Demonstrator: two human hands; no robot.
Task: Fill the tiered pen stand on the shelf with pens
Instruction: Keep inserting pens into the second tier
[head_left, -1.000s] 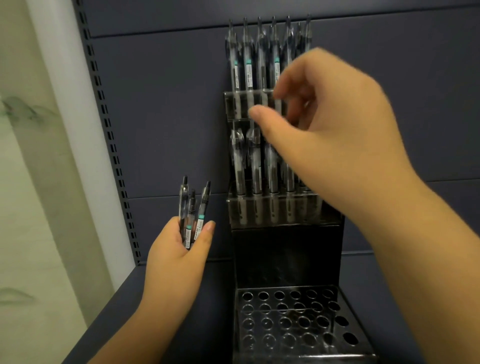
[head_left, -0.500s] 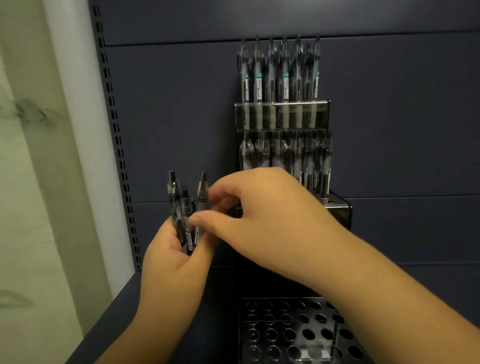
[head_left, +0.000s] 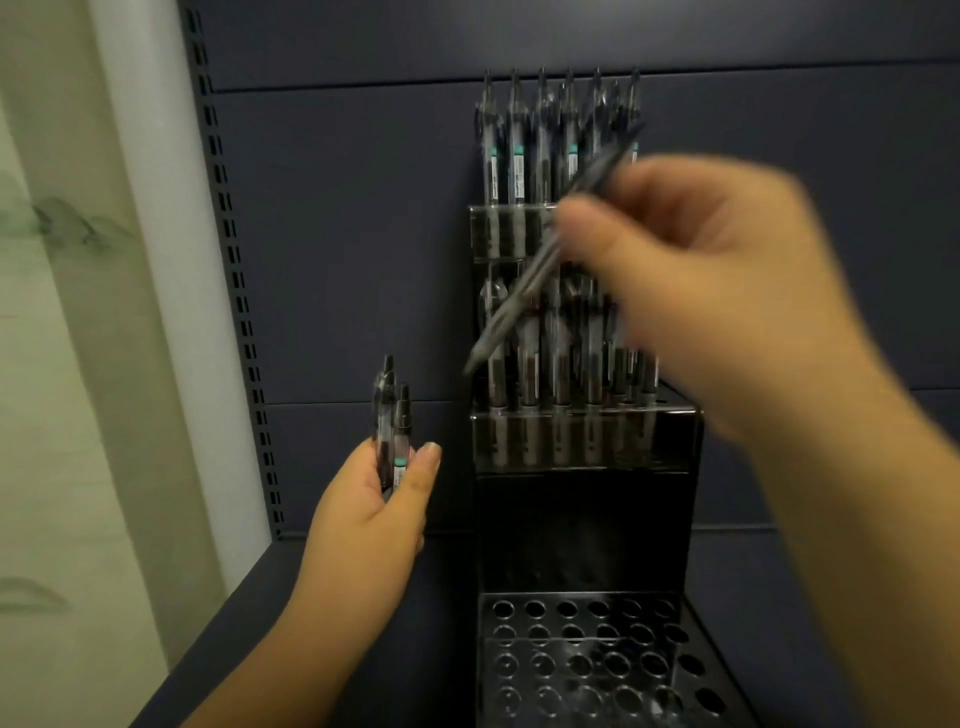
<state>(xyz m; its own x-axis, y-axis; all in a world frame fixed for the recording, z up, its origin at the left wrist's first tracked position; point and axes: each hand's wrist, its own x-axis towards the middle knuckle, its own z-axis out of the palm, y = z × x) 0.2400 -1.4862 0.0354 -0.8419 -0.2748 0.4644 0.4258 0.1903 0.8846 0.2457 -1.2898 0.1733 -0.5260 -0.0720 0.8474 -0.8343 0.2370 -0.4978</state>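
Dark shelf (head_left: 322, 613) bears the tiered pen stand (head_left: 587, 530).

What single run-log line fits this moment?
right hand: pinches one dark slanted pen | left hand: grips spare pens | black tiered pen stand: bottom tier holes unfilled

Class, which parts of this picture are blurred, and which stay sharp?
Head view: the right hand and the dark pen it grips are motion-smeared; the left hand with its clear-barrelled pens is sharper; the bottom tier's holes in the black stand show glare.
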